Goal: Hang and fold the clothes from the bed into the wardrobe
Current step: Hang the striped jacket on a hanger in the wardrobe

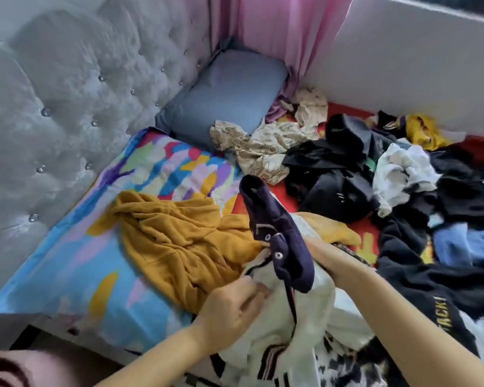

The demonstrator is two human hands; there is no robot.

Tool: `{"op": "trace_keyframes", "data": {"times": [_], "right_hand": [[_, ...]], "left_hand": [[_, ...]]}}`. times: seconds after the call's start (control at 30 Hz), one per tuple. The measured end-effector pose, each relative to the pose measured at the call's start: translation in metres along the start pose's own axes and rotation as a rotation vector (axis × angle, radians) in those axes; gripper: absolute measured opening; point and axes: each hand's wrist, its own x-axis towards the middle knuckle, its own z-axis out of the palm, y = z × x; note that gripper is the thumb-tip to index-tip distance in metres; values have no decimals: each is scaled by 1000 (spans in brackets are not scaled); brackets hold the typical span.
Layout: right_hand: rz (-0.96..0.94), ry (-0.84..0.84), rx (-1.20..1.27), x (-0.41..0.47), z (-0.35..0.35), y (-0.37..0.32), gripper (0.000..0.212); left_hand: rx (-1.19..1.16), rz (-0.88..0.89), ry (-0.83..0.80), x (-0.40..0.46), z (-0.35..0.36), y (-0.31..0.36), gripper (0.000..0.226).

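Clothes lie heaped across the bed [76, 275] with its bright patterned sheet, from the rumpled mustard-yellow knit top [176, 241] by the tufted grey headboard [67, 93] to the dark pile of black garments [338, 174] nearer the wall; no wardrobe is in sight. Closer to me, the person lifts a cream polo shirt with a dark navy collar [280, 297] off the heap. Their left hand [229, 308] pinches the cream cloth beside the button placket, and their right hand [327, 258] grips it just under the collar. I'd judge the shirt could snag the yellow top touching it and drag it along, or fold crooked with the collar twisted. On a black sweatshirt with yellow print [436, 289] I read only "TACKI"; the rest is hidden.
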Motion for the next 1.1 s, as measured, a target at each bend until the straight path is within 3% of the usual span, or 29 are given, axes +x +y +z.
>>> {"op": "trace_keyframes", "data": {"times": [0.03,0.1,0.17,0.23,0.3,0.37,0.4,0.47,0.6,0.7,0.77,0.83,0.93,1.0,1.1], "right_hand": [[-120,-4,-102,-13,-4,-5,65],[48,46,-113,-46,-28,-26,43],[153,86,-11,-80,-55,-49,24],[149,29,-3,-113,-71,-77,20],[147,-3,-74,-143,-68,-104,26],[118,-6,-102,-174,-74,-121,28],[90,31,-72,-189,-74,-129,18],[-1,62,-9,-218,-83,-138,8],[-60,114,13,-268,-98,-131,19],[-103,119,65,-307,-108,-113,33],[-117,94,95,-332,-118,-100,31],[-122,33,109,-350,-122,-98,30],[-150,-60,105,-371,-95,-110,9],[-150,-93,98,-380,-70,-114,26],[-119,-221,173,-390,-30,-109,33]], "left_hand": [[23,-2,154,6,-10,5,34],[156,18,426,27,-30,20,30],[265,55,484,59,-46,44,41],[383,88,263,90,-50,71,69],[464,57,-60,108,-44,92,67],[344,-46,-232,107,-32,108,27],[266,-113,-204,100,-27,112,11],[119,-244,-68,80,-22,121,21],[-491,-477,355,41,-23,173,20],[-611,-392,590,12,-18,229,19],[-649,-323,710,-15,-10,264,18],[-667,-316,749,-45,-3,288,18],[-890,-416,764,-92,-3,315,20],[-1064,-480,784,-131,-5,326,21],[-1083,-499,828,-191,-6,338,21]]}}
